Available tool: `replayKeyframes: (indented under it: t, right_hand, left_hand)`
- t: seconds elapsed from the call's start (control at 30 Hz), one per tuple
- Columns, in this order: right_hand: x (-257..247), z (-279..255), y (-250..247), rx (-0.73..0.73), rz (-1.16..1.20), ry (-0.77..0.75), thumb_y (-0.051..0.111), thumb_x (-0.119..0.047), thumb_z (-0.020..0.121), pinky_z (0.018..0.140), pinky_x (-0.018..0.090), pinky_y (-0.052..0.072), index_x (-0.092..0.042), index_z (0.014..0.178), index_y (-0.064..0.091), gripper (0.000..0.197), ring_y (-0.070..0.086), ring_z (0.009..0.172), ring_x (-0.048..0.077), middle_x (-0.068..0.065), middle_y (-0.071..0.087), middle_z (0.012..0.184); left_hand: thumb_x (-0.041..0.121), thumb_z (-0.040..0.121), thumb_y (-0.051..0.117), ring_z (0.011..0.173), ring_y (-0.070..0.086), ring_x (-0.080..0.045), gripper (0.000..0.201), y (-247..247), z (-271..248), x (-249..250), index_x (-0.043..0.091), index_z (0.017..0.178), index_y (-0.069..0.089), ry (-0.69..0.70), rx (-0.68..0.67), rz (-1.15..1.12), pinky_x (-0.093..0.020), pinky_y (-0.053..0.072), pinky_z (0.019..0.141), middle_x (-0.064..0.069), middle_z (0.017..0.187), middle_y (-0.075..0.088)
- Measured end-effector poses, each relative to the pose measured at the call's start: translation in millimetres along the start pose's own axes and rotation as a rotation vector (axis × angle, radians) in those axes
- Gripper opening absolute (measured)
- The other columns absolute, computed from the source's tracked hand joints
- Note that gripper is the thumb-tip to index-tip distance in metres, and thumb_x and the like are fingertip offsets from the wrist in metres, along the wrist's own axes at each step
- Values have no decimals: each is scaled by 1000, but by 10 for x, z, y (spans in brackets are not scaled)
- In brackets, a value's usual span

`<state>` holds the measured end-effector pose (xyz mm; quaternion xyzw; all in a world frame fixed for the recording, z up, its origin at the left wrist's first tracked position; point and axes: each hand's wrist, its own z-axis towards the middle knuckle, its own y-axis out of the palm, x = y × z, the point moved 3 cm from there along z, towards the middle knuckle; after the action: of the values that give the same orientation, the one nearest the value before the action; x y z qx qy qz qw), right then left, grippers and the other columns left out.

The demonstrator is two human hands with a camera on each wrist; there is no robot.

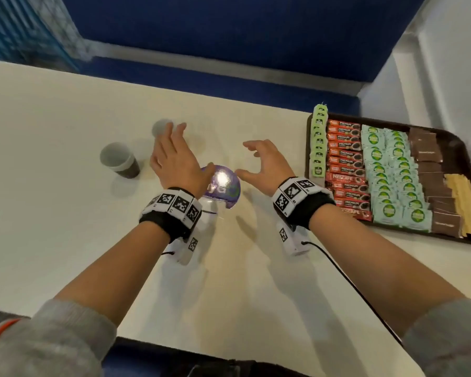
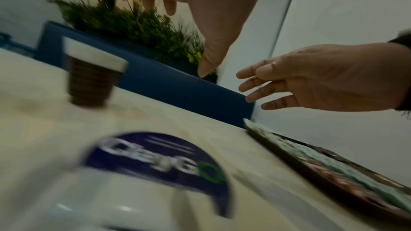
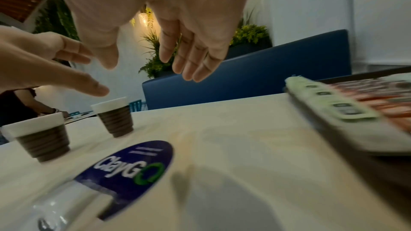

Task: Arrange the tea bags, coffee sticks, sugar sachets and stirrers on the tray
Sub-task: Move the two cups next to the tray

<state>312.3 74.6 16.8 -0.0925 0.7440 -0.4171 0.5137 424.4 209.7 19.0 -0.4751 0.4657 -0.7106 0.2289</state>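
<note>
Both hands are hovering over the table (image 1: 65, 213), above a round purple sticker (image 1: 223, 186), and neither is holding anything. The left hand (image 1: 174, 161) is spreading its fingers almost straight, palm down, with the thumb pointing toward the sticker. The right hand (image 1: 264, 164) is keeping its fingers loosely bent and apart, thumb out to the left, also with nothing inside.

The tray (image 1: 468, 164) is lying at the right edge of the table, well apart from the hands. On it the items are sitting in rows: a column of small green tea bags (image 1: 318, 142) along the left rim, partly over the rim, then red coffee sticks (image 1: 346, 164) beside them, then two columns of pale green sachets (image 1: 386, 175), then brown sachets (image 1: 430, 172), and wooden stirrers (image 1: 464, 205) at the right near corner.

One cup (image 1: 120, 160) with a brown ribbed body is standing to the left of the left hand, and a second cup (image 1: 162, 129) is standing just behind the left fingers, blurred in the head view. In the right wrist view both cups are showing upright, near the sticker
</note>
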Motion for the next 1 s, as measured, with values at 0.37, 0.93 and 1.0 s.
replayKeyframes:
  t: [0.37, 0.93, 1.0]
  right_hand:
    - [-862, 1187, 892, -91, 22, 86, 79, -24, 72, 109, 32, 30, -18, 148, 18, 98, 32, 136, 24, 8, 28, 149]
    - [-859, 1168, 1093, 25, -28, 109, 80, -19, 68, 91, 32, 42, -17, 127, 43, 70, 49, 113, 23, 4, 47, 126]
    - [-767, 1103, 987, 62, -11, 136, 80, -20, 67, 90, 30, 42, -18, 127, 43, 71, 49, 113, 23, 3, 47, 126]
  left_hand:
    - [17, 64, 85, 133, 34, -34, 109, -323, 714, -1405, 16, 147, 15, -256, -121, -221, -44, 32, 108, -15, 149, 24]
    - [26, 64, 85, 105, 57, -27, 72, -300, 773, -1501, 11, 121, 44, -300, -179, -320, -29, 47, 80, -7, 114, 59]
    - [24, 64, 85, 105, 57, -27, 72, -265, 785, -1345, 11, 122, 44, -265, -194, -343, -29, 48, 81, -8, 114, 59]
